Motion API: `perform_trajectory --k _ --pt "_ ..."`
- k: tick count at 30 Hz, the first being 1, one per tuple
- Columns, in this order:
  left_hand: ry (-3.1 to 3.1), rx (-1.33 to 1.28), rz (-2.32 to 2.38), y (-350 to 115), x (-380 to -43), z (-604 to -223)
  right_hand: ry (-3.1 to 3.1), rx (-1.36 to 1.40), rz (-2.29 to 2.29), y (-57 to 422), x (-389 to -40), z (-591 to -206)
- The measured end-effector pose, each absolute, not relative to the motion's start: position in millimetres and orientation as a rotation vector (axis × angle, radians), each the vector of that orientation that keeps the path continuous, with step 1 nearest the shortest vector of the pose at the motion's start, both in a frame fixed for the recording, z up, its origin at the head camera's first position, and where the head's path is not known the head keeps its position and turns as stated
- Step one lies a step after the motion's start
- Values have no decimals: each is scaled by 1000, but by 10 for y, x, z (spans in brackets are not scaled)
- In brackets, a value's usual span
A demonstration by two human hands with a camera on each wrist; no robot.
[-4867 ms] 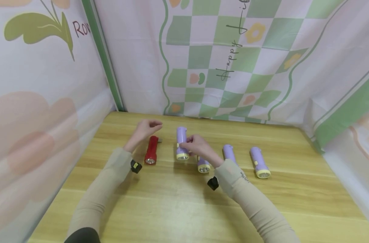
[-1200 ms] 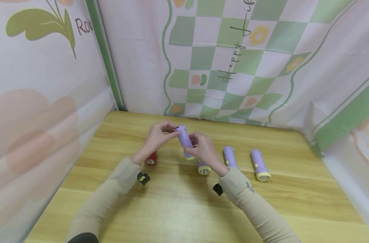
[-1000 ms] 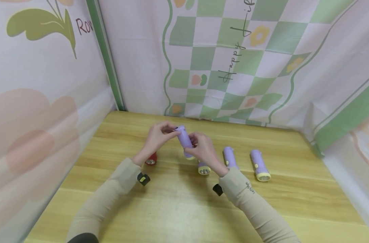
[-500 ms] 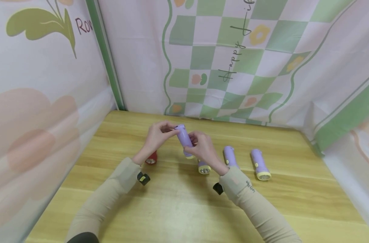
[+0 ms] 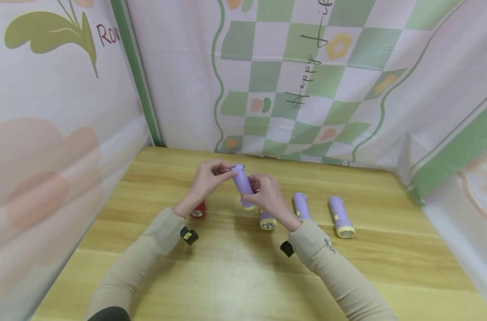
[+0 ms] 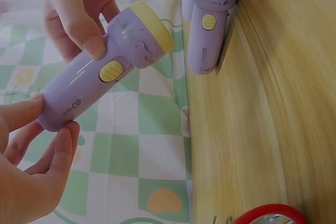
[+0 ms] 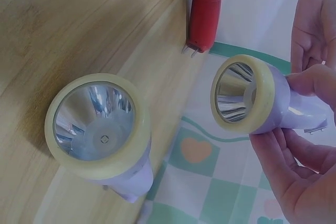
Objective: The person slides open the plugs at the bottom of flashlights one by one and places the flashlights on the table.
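Both hands hold one purple flashlight (image 5: 242,182) with a yellow head ring, lifted off the table and tilted. My left hand (image 5: 206,182) pinches its tail end between thumb and fingers. My right hand (image 5: 268,194) grips the body just behind the head. The yellow switch (image 6: 111,71) faces the left wrist camera. At the tail, metal plug prongs (image 7: 316,128) stick out in the right wrist view. Behind my left hand lies a red flashlight (image 5: 198,209), its prongs out in the right wrist view. Another purple flashlight (image 5: 267,221) lies partly hidden below my right hand.
Further right on the wooden table (image 5: 235,276) are two more purple flashlights, a nearer one (image 5: 301,205) partly covered by the right sleeve and an outer one (image 5: 341,217). A patterned curtain (image 5: 275,89) hangs behind the table, with more cloth at both sides.
Since 4.9 s ago the left hand has moved right from above the red flashlight and pinched the purple flashlight's tail, and the flashlight has tilted. Over the last second the hands hardly moved.
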State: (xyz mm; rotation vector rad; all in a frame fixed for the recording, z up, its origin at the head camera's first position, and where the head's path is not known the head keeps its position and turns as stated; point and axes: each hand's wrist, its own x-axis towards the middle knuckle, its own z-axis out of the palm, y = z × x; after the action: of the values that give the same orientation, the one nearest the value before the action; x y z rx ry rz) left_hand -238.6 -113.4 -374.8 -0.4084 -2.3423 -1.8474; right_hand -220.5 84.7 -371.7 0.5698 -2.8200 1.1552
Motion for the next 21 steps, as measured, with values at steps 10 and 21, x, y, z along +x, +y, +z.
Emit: perform_trajectory --k 10,21 --pt "-2382 -468 -1823 -1117 -2402 -3778 -2821 599 1128 868 -2220 -3729" --pt "-2387 -472 -1810 -1083 -2398 -3792 -2824 599 1135 868 -2225 -3730"
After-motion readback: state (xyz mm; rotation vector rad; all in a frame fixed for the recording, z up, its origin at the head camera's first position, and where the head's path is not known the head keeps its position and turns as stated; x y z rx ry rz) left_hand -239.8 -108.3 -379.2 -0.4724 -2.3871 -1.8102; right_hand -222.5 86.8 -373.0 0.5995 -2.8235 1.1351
